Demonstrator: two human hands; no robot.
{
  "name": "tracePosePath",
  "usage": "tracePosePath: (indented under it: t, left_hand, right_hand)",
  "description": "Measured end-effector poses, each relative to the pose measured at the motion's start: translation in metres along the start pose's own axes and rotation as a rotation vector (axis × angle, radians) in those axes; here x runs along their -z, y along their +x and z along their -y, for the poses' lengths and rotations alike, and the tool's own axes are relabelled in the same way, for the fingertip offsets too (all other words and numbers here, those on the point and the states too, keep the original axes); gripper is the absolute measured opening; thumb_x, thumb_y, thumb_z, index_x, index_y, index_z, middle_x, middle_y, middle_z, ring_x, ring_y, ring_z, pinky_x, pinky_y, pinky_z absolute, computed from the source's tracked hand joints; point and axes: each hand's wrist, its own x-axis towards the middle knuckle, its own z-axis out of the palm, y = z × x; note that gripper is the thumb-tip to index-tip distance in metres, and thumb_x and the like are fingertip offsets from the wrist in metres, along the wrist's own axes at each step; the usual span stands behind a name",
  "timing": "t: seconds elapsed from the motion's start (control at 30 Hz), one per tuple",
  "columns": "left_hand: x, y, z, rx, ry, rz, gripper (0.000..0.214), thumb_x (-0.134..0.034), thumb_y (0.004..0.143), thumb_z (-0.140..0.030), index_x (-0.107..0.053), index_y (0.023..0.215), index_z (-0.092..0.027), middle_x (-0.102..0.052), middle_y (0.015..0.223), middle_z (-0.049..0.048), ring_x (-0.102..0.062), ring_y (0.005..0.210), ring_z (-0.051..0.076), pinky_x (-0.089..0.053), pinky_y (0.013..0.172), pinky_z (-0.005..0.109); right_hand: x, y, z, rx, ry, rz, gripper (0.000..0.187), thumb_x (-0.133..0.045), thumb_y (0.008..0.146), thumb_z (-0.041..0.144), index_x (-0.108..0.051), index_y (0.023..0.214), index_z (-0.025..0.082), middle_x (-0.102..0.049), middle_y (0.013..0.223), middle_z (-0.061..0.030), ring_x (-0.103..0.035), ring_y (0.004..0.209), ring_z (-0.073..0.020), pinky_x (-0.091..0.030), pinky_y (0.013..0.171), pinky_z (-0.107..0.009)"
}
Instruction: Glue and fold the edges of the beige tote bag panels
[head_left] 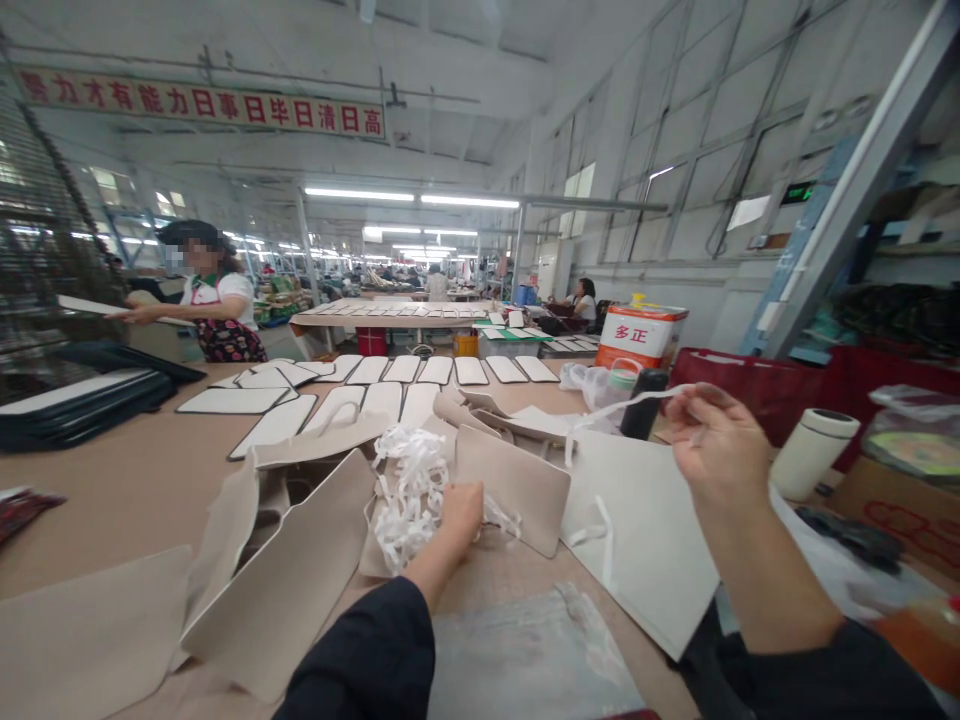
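My left hand (459, 512) is closed, knuckles up, on a tangled heap of white ribbon strips (409, 490) lying among beige fabric pieces (517, 485). My right hand (712, 440) is raised over the table, fingers pinched on one white strip (622, 405) that stretches left and down toward a large beige panel (652, 540). Both forearms wear dark sleeves.
Rows of white-faced panels (405, 372) cover the far table. A red-and-white tin (641, 335), black bottle (643, 403) and white cup (812, 452) stand right. Dark stacked panels (82, 400) lie left. A co-worker in an apron (217, 310) stands behind them.
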Motion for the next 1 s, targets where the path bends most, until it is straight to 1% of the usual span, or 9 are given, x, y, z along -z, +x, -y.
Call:
tracePosePath:
  t: [0.1, 0.23, 0.3, 0.4, 0.5, 0.57, 0.67, 0.83, 1.0]
  left_hand:
    - [0.031, 0.011, 0.008, 0.078, -0.032, -0.037, 0.042, -0.042, 0.084, -0.028, -0.047, 0.117, -0.004, -0.052, 0.117, 0.0251, -0.044, 0.115, 0.037, -0.028, 0.094, 0.051]
    - [0.064, 0.004, -0.007, 0.001, -0.129, 0.072, 0.066, -0.065, 0.066, -0.039, -0.046, 0.124, -0.014, -0.041, 0.134, 0.0185, -0.035, 0.123, 0.036, -0.029, 0.097, 0.047]
    - [0.071, -0.019, -0.020, -0.162, -0.374, 0.279, 0.051, -0.052, 0.075, -0.051, -0.055, 0.115, -0.019, -0.053, 0.124, 0.0106, -0.046, 0.115, 0.027, -0.037, 0.093, 0.037]
    - [0.075, -0.070, -0.030, -0.368, -1.177, 0.648, 0.062, -0.021, 0.084, -0.062, -0.059, 0.107, -0.018, -0.061, 0.109, 0.0096, -0.055, 0.103, 0.023, -0.043, 0.086, 0.036]
    - [0.077, -0.116, -0.022, -0.173, -1.655, 0.452, 0.050, -0.037, 0.083, -0.057, -0.059, 0.104, -0.018, -0.062, 0.101, 0.0095, -0.058, 0.091, 0.022, -0.046, 0.077, 0.035]
    - [0.079, -0.137, -0.005, 0.016, -1.724, 0.253, 0.040, -0.052, 0.080, -0.048, -0.060, 0.102, -0.016, -0.062, 0.100, 0.0096, -0.058, 0.088, 0.021, -0.047, 0.073, 0.032]
    - [0.080, -0.160, 0.038, 0.246, -1.731, 0.105, 0.036, -0.060, 0.077, -0.042, -0.063, 0.097, -0.013, -0.063, 0.091, 0.0092, -0.058, 0.076, 0.015, -0.047, 0.067, 0.027]
    - [0.062, -0.201, 0.113, 0.445, -1.564, 0.156, 0.042, -0.070, 0.067, -0.042, -0.065, 0.090, -0.008, -0.054, 0.059, -0.0005, -0.044, 0.047, 0.005, -0.037, 0.046, 0.019]
    - [0.026, -0.228, 0.143, 0.645, -1.338, 0.093, 0.042, -0.077, 0.052, -0.041, -0.062, 0.076, -0.010, -0.057, 0.059, -0.0013, -0.045, 0.046, 0.006, -0.035, 0.045, 0.021]
  right_hand:
    - [0.017, 0.010, 0.004, 0.058, -0.058, -0.055, 0.020, -0.062, 0.054, 0.008, -0.060, 0.071, 0.018, -0.060, 0.071, 0.0026, -0.055, 0.059, -0.0070, -0.046, 0.049, -0.016]
    - [0.007, -0.045, -0.017, -0.223, -0.341, 0.302, 0.031, -0.065, 0.056, 0.016, -0.062, 0.087, 0.016, -0.062, 0.089, -0.0026, -0.050, 0.054, -0.0058, -0.037, 0.040, -0.015]
    - [-0.009, -0.087, -0.024, -0.336, -0.438, 0.531, 0.033, -0.062, 0.063, 0.023, -0.057, 0.096, 0.017, -0.060, 0.093, -0.0034, -0.049, 0.053, -0.0058, -0.036, 0.040, -0.017]
    - [-0.030, -0.145, -0.020, -0.488, -0.495, 0.862, 0.037, -0.052, 0.075, 0.030, -0.045, 0.110, 0.020, -0.058, 0.080, 0.0014, -0.046, 0.047, -0.0070, -0.035, 0.039, -0.019]
    - [-0.035, -0.187, -0.014, -0.547, -0.552, 1.078, 0.028, -0.048, 0.079, 0.027, -0.044, 0.107, 0.021, -0.054, 0.067, 0.0050, -0.043, 0.047, -0.0072, -0.034, 0.042, -0.019]
    - [-0.026, -0.203, -0.016, -0.586, -0.585, 1.127, 0.026, -0.046, 0.080, 0.027, -0.044, 0.105, 0.020, -0.055, 0.066, 0.0045, -0.042, 0.047, -0.0074, -0.033, 0.043, -0.020]
    - [0.003, -0.209, -0.031, -0.674, -0.673, 1.098, 0.030, -0.045, 0.079, 0.034, -0.043, 0.105, 0.019, -0.056, 0.068, 0.0024, -0.040, 0.046, -0.0082, -0.030, 0.041, -0.021]
    - [0.064, -0.203, -0.075, -0.739, -0.972, 1.099, 0.033, -0.044, 0.073, 0.044, -0.052, 0.092, 0.018, -0.061, 0.071, -0.0023, -0.044, 0.045, -0.0118, -0.034, 0.040, -0.025]
    - [0.108, -0.208, -0.110, -0.594, -1.115, 1.135, 0.023, -0.045, 0.072, 0.041, -0.059, 0.079, 0.023, -0.067, 0.082, -0.0047, -0.061, 0.075, -0.0230, -0.047, 0.069, -0.036]
